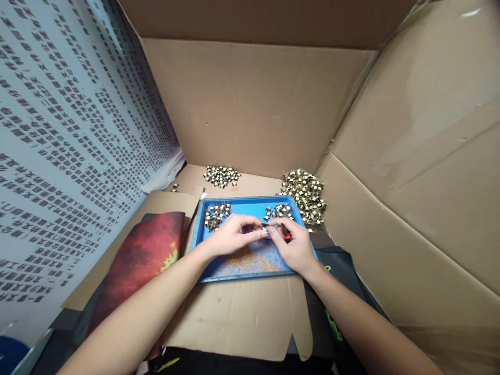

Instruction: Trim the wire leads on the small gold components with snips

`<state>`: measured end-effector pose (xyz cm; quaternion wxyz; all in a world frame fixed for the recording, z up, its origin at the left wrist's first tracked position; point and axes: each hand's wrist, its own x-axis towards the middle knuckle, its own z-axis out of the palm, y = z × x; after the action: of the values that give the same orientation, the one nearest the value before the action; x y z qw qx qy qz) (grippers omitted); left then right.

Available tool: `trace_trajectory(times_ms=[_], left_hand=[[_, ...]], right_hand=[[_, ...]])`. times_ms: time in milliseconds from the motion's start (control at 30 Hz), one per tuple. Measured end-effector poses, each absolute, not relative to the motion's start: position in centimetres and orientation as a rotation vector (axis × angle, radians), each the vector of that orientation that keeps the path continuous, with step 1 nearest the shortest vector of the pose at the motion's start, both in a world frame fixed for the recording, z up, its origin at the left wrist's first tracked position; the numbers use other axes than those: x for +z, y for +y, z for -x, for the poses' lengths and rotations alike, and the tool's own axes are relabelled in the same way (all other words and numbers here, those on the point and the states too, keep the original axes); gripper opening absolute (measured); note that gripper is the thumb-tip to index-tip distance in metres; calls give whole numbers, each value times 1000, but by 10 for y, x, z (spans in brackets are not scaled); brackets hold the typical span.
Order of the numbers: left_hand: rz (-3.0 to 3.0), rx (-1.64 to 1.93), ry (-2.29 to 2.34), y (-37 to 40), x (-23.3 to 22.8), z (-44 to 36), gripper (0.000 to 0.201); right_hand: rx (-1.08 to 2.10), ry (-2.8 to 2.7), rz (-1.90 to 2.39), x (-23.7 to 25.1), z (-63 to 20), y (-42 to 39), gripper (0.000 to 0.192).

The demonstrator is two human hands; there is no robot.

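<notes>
Over the blue tray (250,199), my left hand (238,233) pinches a small black-and-yellow coil part (264,227) between thumb and fingers. My right hand (292,245) meets it there, its thumb and fingertip at the part's other side. Tucked in the right hand is a red-and-black hand tool (286,234); its working end is hidden, so its exact kind cannot be made out. Inside the tray, similar coil parts lie in a left heap (216,214) and a right heap (282,210). Thin copper-coloured wire clippings (253,260) cover the tray's front floor.
Behind the tray are a smaller pile of coil parts (222,176) and a larger pile (307,195) at right. Cardboard walls (253,104) enclose the back and right. A printed sheet (78,130) stands at left, beside a red patterned mat (144,255). Flat cardboard (242,317) lies in front.
</notes>
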<state>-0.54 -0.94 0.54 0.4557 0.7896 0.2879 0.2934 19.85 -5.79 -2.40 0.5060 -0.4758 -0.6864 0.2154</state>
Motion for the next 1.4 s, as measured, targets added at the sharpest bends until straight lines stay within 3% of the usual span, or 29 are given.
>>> trace_trajectory(times_ms=[1233, 1400], left_hand=[[-1914, 809, 831, -10, 6, 5, 26], [-2051, 1029, 1069, -7, 3, 5, 20]], right_hand=[[556, -1678, 1122, -25, -199, -58, 12], [578, -1682, 1119, -24, -198, -59, 12]])
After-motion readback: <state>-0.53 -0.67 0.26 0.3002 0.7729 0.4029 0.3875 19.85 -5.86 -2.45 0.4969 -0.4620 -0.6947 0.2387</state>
